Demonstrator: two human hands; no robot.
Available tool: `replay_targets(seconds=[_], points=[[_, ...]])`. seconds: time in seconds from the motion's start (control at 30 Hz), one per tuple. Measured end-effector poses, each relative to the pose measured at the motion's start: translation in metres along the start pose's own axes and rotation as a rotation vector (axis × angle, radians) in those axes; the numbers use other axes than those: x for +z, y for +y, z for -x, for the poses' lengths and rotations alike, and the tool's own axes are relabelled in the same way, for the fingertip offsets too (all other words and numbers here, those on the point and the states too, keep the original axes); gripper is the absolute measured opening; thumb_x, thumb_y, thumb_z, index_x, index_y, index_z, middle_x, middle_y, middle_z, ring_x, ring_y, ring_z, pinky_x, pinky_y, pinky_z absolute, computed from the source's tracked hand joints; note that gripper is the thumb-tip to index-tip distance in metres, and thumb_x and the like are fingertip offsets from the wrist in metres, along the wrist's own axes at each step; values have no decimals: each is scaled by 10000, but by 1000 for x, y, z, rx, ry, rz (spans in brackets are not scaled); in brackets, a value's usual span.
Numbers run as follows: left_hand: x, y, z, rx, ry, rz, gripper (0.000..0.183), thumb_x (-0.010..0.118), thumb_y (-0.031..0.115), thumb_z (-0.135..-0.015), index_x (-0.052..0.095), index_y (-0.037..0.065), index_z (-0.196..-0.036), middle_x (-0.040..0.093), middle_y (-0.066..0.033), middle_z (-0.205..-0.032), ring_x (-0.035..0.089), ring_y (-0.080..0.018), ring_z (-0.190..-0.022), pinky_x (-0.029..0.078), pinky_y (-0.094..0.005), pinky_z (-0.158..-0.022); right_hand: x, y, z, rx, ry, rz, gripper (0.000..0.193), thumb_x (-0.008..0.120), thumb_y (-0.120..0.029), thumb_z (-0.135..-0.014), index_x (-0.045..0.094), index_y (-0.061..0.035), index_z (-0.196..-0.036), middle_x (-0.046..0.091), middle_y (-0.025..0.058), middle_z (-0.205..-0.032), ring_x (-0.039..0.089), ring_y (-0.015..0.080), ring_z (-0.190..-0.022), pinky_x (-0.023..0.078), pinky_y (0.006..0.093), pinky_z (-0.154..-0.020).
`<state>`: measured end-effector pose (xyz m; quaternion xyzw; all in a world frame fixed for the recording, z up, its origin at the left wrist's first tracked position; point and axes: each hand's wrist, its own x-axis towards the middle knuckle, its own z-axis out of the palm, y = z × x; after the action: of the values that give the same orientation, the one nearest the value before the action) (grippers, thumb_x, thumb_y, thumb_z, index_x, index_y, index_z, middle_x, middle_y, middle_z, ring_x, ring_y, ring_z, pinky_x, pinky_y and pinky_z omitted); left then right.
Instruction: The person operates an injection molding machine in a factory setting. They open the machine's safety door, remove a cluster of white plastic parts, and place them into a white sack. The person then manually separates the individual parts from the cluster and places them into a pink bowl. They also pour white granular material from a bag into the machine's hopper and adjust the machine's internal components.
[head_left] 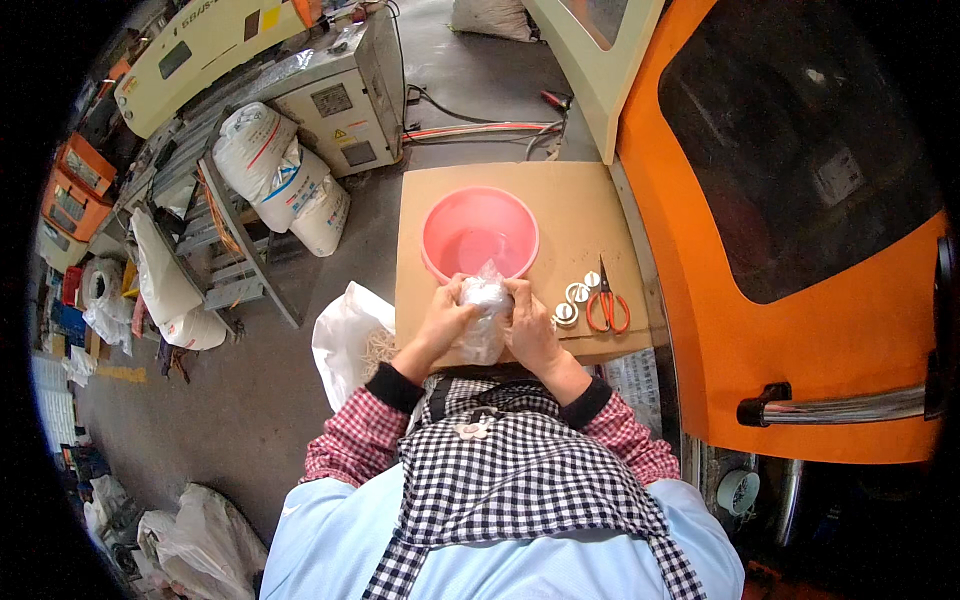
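Observation:
Both my hands are closed on a clear plastic bag (pixel 484 310) just in front of my apron. My left hand (pixel 444 322) pinches its left side and my right hand (pixel 531 330) grips its right side. Something pale or silvery shows through the plastic, but I cannot make out what it is. Right behind the bag stands a round pink basin (pixel 478 208), with no contents that I can discern. To the right of my right hand lie several small white round pieces (pixel 567 313) and scissors (pixel 607 310) with red handles, blades pointing away.
Cardboard (pixel 590 210) covers the work surface. A white sack (pixel 335 340) with pale strands inside stands at its left. An orange machine door (pixel 690 300) with a metal handle (pixel 840 408) rises close on the right. Stacked full sacks (pixel 285 175) and a grey cabinet (pixel 345 110) stand far left.

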<state>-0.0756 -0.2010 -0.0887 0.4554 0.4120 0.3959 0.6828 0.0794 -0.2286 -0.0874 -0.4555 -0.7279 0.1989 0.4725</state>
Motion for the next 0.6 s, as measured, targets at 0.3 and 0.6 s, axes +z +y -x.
replay_targets(seconds=[0.3,0.6], points=[[6,-6,10,-107,-97,359,340,618,30,-792,524,0,-1117,605,-71,-1006,594,-137,-895,485,-280,-807,-15,14,-6,51,-127,-238,296,505,71,-733,467,23,-1023,542,168,-919,590,278,-824,494,326,-689],[10,-13,5,93,26,107,367,642,-24,-742,513,-4,-1086,611,-84,-979,602,-131,-878,496,-257,-786,-11,22,-6,230,-117,-347,332,497,79,-734,452,15,-1057,574,145,-894,596,192,-824,490,284,-689]])
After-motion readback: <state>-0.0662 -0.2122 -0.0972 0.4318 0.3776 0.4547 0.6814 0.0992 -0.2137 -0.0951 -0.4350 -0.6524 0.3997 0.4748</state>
